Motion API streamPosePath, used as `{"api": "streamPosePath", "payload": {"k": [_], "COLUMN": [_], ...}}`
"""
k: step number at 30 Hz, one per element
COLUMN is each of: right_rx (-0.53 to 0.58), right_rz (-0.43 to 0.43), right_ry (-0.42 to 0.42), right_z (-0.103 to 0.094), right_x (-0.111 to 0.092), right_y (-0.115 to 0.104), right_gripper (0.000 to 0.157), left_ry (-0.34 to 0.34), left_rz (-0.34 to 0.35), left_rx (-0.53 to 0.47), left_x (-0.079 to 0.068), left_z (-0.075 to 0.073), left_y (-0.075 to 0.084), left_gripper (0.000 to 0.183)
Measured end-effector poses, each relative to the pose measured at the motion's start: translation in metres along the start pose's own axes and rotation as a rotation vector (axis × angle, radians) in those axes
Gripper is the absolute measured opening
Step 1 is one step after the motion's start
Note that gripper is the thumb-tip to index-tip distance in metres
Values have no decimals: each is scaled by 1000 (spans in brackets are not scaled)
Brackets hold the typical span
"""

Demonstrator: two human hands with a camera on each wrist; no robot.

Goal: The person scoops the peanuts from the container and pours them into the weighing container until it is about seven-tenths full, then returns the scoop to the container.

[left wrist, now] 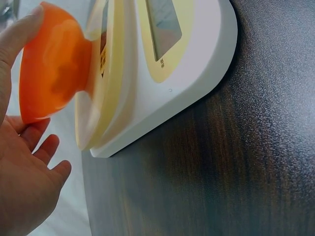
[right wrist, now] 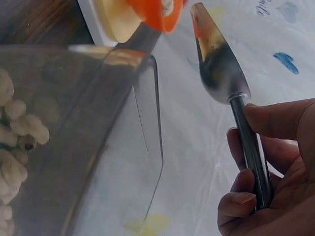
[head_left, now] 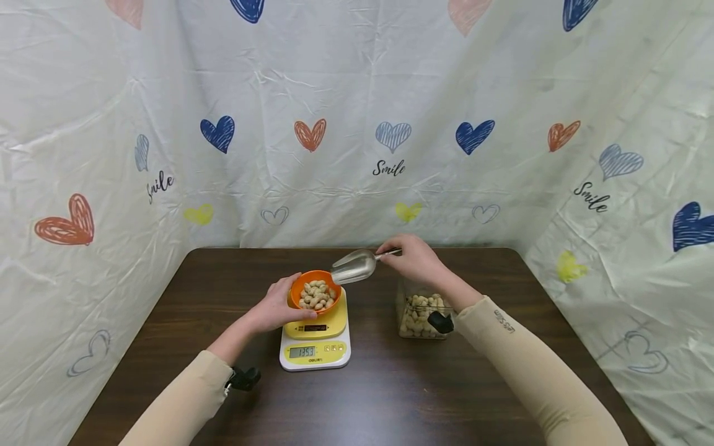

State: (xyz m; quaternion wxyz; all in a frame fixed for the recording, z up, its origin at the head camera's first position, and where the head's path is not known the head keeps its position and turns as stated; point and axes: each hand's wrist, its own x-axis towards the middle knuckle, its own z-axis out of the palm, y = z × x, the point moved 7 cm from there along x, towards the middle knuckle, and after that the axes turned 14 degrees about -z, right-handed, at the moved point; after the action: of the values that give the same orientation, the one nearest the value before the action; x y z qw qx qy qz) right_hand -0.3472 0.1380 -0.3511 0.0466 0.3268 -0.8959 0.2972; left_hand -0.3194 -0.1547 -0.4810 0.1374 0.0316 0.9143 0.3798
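An orange bowl [head_left: 294, 287] with peanuts [head_left: 317, 295] in it stands on a yellow and white kitchen scale [head_left: 315, 354], whose display reads about 135.3. My left hand [head_left: 277, 305] holds the bowl from its left side, thumb at the near rim and fingers at the far side. In the left wrist view the thumb presses the bowl's wall [left wrist: 54, 64]. My right hand [head_left: 411, 257] grips the handle of a metal scoop [head_left: 354, 266]. The scoop's lip hangs by the bowl's right rim, and no peanuts show in it. In the right wrist view, fingers wrap the handle [right wrist: 252, 147].
A clear plastic box [head_left: 400, 310] of peanuts stands right of the scale, partly under my right forearm. Its wall [right wrist: 123, 98] fills much of the right wrist view. The dark wooden table [head_left: 379, 396] meets a white heart-printed curtain [head_left: 346, 204] behind and at both sides.
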Motion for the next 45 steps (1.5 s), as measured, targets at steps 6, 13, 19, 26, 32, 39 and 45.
{"api": "streamPosePath", "payload": {"k": [6,13,19,26,32,39,45], "right_rx": [37,55,23,-36,-142,-201,-232], "right_rz": [34,62,88,111,65,20,-42], "right_ry": [9,34,74,89,71,-70,-188], "right_z": [-12,-34,-63,-94,-111,-96,-71], "right_x": [-11,-33,-59,-90,-106,-106,-98], "right_y": [5,18,30,41,47,51,57], "right_gripper": [20,22,24,25,21,15,11], "left_ry": [5,3,5,12,11,6,-1], "left_rz": [-2,-6,-5,-4,-1,-15,-28], "left_rx": [12,15,13,22,20,24,18], "left_x": [1,2,3,3,3,1,0], "left_z": [1,1,1,2,3,2,4], "left_y": [0,-1,-2,-4,-3,-3,-2], "left_gripper": [113,115,114,115,117,115,115]}}
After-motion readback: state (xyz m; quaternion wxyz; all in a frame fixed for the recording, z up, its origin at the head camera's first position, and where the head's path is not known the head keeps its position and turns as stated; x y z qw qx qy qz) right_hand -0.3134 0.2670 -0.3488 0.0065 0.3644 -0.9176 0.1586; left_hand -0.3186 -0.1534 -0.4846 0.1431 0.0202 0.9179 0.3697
